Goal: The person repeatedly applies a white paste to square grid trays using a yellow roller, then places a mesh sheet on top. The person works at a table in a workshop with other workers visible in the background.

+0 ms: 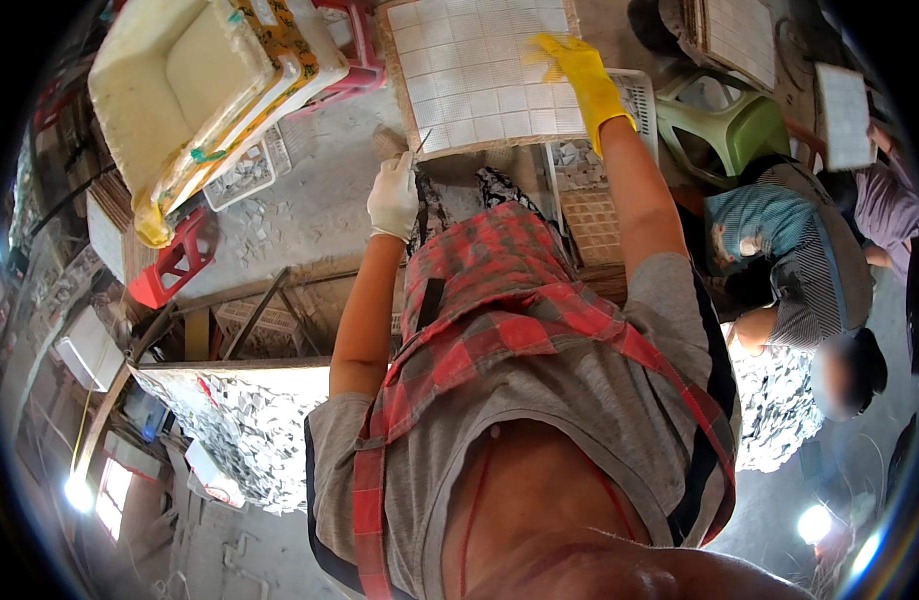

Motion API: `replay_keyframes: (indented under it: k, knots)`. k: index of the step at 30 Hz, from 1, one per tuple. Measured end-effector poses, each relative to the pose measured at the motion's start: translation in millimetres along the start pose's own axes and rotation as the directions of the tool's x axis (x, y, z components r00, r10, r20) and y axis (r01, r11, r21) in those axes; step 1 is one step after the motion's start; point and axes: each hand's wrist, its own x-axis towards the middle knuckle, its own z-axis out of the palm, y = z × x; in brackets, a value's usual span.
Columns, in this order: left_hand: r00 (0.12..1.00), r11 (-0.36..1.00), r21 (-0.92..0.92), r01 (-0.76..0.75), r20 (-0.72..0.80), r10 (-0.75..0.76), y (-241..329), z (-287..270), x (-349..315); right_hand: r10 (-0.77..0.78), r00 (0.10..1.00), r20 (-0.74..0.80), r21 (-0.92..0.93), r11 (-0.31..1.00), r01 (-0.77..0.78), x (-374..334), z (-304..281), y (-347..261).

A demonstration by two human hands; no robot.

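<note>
A brown-edged board covered with a grid of small white tiles (460,75) lies in front of me. My right hand (585,80), in a yellow rubber glove, reaches over its right part with the fingers stretched out. Its fingertips are smeared by motion, and nothing shows in them. My left hand (394,200), in a whitish glove, is closed beside the board's near left corner. A thin, dark, pointed tool (425,141) sticks up from it; the rest of the tool is hidden. A small brown piece (388,140) shows just beyond the left fingers.
At the left stand foam boxes (195,90) and a red stool (177,262). A white basket of tile pieces (250,170) sits beside the boxes. On the right are another basket (635,105), a green stool (725,125) and a co-worker (800,235) bending close by.
</note>
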Motion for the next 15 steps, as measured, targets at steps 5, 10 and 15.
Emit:
replay_keyframes:
  k: [5,10,15]
  knots:
    - [0.996,0.995,0.054,-0.089,0.016,0.088,4,0,12,0.205,0.977,-0.058,-0.153,0.965,-0.211,6,4,76]
    - [0.999,0.992,0.125,-0.033,0.039,0.029,-2,5,3,0.679,0.735,0.001,0.244,0.712,-0.658,21,-7,14]
    - [0.999,0.995,0.096,-0.041,0.021,0.039,8,-4,8,0.677,0.730,-0.089,-0.087,0.725,-0.683,28,-30,-40]
